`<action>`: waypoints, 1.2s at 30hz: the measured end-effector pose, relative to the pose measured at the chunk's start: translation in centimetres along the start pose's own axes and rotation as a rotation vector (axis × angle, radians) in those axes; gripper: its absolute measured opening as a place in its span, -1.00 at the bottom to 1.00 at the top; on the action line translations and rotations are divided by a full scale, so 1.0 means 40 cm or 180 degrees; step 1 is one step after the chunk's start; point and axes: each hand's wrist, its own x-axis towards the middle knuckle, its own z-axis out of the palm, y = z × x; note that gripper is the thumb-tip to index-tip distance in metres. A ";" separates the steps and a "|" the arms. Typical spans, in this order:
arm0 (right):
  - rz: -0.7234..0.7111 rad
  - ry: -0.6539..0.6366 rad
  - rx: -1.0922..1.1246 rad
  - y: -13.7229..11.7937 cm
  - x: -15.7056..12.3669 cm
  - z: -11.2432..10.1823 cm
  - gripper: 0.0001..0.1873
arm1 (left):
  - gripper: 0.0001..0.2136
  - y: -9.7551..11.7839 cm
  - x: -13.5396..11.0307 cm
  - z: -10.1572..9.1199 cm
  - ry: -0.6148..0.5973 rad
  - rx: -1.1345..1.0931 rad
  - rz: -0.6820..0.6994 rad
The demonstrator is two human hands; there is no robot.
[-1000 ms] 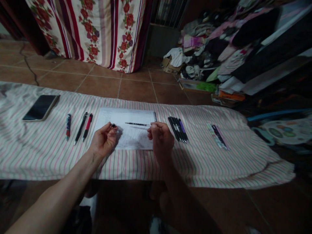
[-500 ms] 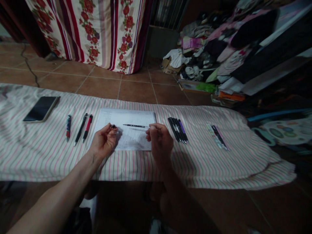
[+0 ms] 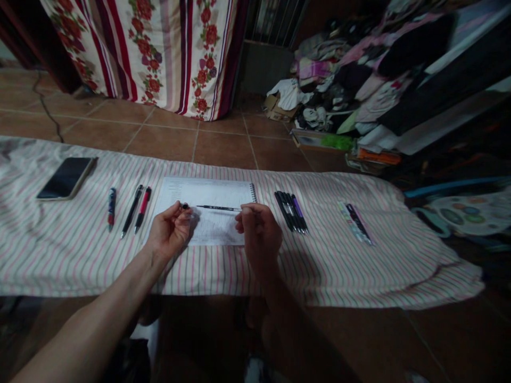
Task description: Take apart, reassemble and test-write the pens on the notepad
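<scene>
Over the right part of the spiral notepad (image 3: pixel 215 187), my right hand (image 3: pixel 261 231) pinches the end of a thin pen refill (image 3: pixel 219 208). The refill lies level in the air, its tip pointing left. My left hand (image 3: pixel 171 226) is closed round a small black pen part (image 3: pixel 184 206), its dark round end showing above the fingers; the rest of it is hidden in the hand. A short gap separates the refill's tip from that dark end. The notepad's page carries printed lines and writing.
Left of the notepad lie a red pen (image 3: pixel 142 210), a black pen (image 3: pixel 131 211), a patterned pen (image 3: pixel 112 209) and a phone (image 3: pixel 66 178). To the right are several black and purple pens (image 3: pixel 291 213) and slim pens (image 3: pixel 358 223). A striped cloth (image 3: pixel 223 271) covers the surface.
My right hand has moved slightly left, bringing the refill's tip closer to the black part in my left hand. The left hand has stayed nearly still.
</scene>
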 end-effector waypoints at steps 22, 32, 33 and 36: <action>-0.0090 -0.0130 -0.0017 -0.021 -0.018 0.003 -0.90 | -0.66 -0.004 -0.005 0.004 -0.0032 -0.0135 0.0101; -0.0141 -0.0151 -0.0106 -0.015 -0.019 0.006 -0.89 | -0.69 -0.005 0.001 0.000 -0.0013 -0.0075 0.0069; -0.0150 -0.0145 -0.0118 -0.015 -0.019 0.006 -0.89 | -0.69 -0.006 0.001 0.000 -0.0007 -0.0065 0.0065; -0.0139 -0.0161 -0.0164 -0.013 -0.019 0.008 -0.89 | -0.68 -0.007 0.001 -0.001 0.0011 -0.0036 0.0053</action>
